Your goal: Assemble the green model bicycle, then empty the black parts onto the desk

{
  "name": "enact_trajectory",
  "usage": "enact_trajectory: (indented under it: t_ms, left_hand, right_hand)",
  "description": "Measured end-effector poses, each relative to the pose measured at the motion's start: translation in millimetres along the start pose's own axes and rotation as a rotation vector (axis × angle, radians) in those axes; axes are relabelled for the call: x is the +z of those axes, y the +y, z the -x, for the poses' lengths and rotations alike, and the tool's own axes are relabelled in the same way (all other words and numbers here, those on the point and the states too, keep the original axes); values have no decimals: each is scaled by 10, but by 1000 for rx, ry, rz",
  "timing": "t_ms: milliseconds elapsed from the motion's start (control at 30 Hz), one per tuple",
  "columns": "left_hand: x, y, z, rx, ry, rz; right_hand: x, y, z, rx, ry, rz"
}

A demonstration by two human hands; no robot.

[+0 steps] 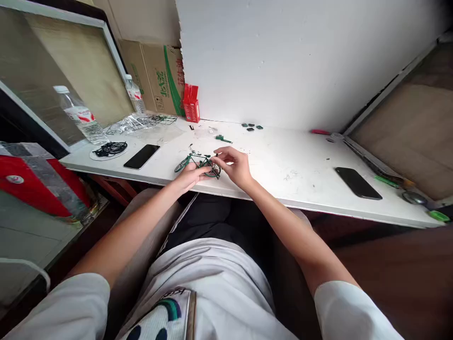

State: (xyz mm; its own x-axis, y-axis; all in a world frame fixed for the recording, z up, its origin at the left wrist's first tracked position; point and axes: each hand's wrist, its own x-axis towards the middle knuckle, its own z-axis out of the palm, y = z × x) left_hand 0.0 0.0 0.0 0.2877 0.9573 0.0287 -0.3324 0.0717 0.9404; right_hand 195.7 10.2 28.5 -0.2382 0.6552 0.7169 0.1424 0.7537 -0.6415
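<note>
Far left end of the white surface [304,156]: clear water bottle [82,116] with red label, upright near the back edge. Just in front of it, a white disc [109,150] carrying a tangle of dark parts. A second bottle [135,94] stands further back, against a cardboard box [161,78]. Clear plastic bags and part frames [139,123] lie between the bottles. Black phone [142,156] flat, face up, near the front edge, left of the hands.

Middle, close to the front edge: small green model bicycle [196,164], standing on its wheels on the surface. Left hand [189,177] holds it from the near side, fingers closed on the frame by the rear wheel. Right hand [235,166] sits just beside, thumb and forefinger pinched together on a tiny dark piece [216,155] right at the bicycle's rear end.

Behind the hands: red carton [191,103] upright at the back edge; loose green part [222,139]; a few small dark green pieces [252,126] by the wall.

Right: second black phone [358,182] flat near the front edge. Green bits [439,216] at the far right corner.
</note>
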Motion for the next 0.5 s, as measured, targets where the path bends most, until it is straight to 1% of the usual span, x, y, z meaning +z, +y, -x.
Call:
enact_trajectory:
  t_ms: [167, 367, 500]
  left_hand:
    - [1, -28, -9, 9, -1, 11]
    - [29, 7, 10, -1, 29, 40]
    - [41, 18, 25, -7, 27, 37]
  right_hand:
    - [-44, -42, -13, 18, -11, 37]
    - [-130, -6, -74, 155, -51, -69]
    - [-165, 8, -97, 183, -87, -136]
